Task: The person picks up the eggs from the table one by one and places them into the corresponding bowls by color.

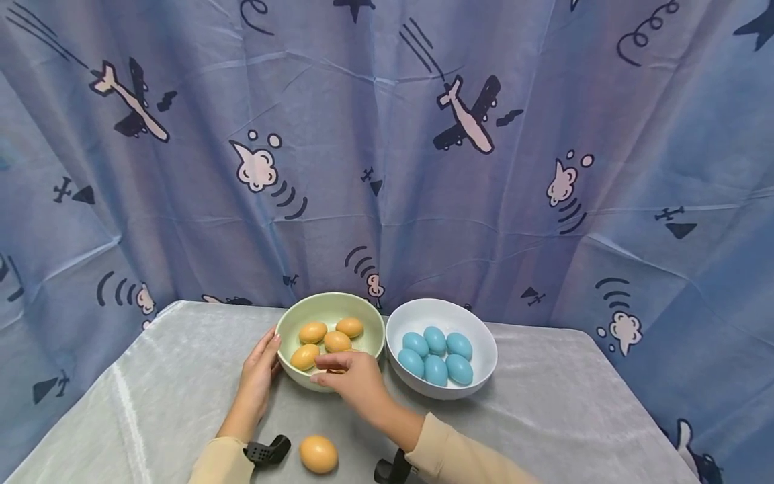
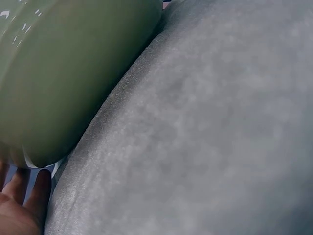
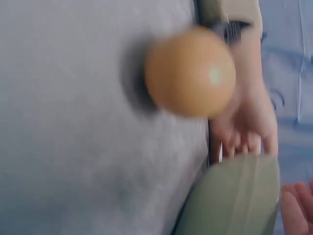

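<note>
A green bowl (image 1: 329, 306) holds several yellow eggs (image 1: 312, 332). My left hand (image 1: 260, 370) rests against the bowl's left outer side with its fingers extended; in the left wrist view its fingertips (image 2: 39, 193) are at the bowl's wall. My right hand (image 1: 359, 383) is over the near right part of the bowl, thumb and forefinger pointing left with a gap between them. It hides part of the eggs beneath, and no egg shows in its grip. One more yellow egg (image 1: 318, 454) lies on the table between my forearms; the right wrist view shows this egg (image 3: 190, 73) close up.
A white bowl (image 1: 441, 309) with several blue eggs (image 1: 435, 370) stands right beside the green one. Both are on a grey cloth-covered table (image 1: 544, 403). Behind the table hangs a blue curtain (image 1: 387, 134) printed with planes.
</note>
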Motion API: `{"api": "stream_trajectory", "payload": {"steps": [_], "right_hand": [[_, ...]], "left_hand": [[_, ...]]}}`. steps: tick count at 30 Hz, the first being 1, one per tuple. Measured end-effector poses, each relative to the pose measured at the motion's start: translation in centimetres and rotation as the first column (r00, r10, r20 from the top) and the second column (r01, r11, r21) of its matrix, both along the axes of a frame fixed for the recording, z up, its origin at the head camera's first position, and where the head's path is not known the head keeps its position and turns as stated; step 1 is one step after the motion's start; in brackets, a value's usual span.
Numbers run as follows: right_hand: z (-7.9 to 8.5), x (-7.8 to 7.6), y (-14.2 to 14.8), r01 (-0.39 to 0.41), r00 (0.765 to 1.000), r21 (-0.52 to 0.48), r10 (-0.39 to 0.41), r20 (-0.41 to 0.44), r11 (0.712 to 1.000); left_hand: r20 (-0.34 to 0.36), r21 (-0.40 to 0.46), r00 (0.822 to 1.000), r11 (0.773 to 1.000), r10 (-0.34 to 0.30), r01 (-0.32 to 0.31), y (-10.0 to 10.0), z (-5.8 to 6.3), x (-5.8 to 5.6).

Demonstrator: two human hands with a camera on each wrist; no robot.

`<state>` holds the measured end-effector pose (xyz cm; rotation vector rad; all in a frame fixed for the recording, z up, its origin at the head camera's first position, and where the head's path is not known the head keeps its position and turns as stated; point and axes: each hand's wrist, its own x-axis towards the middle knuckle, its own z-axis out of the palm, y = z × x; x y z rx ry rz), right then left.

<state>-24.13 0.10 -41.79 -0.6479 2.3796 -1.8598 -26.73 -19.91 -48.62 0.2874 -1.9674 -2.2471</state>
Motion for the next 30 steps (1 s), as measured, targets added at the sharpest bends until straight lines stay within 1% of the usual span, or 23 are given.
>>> {"api": "stream_trajectory", "payload": {"steps": [4,5,9,14,18,25,30], "right_hand": [[-0.1,1.7,0.9,-0.028,0.999,0.027,0.028,0.018,0.999],[-0.2,2.0,1.1,-0.035,0.999,0.023,0.034,0.036,0.999],[-0.6,2.8,1.8,-0.059,0.995,0.010,0.058,0.080,0.998],[-1.2,3.3,2.6,-0.120,0.987,0.047,0.114,0.116,0.992],[-1.6,3.7,3.0,-0.167,0.976,0.067,0.155,0.155,0.984],[-2.7,4.1,3.3,-0.195,0.963,0.059,0.180,0.202,0.979],[-3.3,4.4,3.4,-0.208,0.947,0.075,0.182,0.266,0.975]], "left_hand": [[-0.004,0.002,1.000,1.000,0.003,-0.003,0.1,0.1,-0.1],[-0.005,0.003,1.000,1.000,0.004,-0.004,0.1,0.1,-0.1],[-0.007,0.009,1.000,1.000,0.005,-0.005,0.1,0.1,-0.1],[0.004,0.012,1.000,1.000,0.007,-0.007,0.2,0.1,-0.1],[0.001,0.013,1.000,1.000,0.008,-0.008,0.2,0.1,-0.2],[-0.016,0.021,1.000,1.000,0.009,-0.008,0.3,0.3,-0.2],[-0.013,0.035,1.000,0.999,-0.001,0.001,0.3,0.3,-0.1]]}}
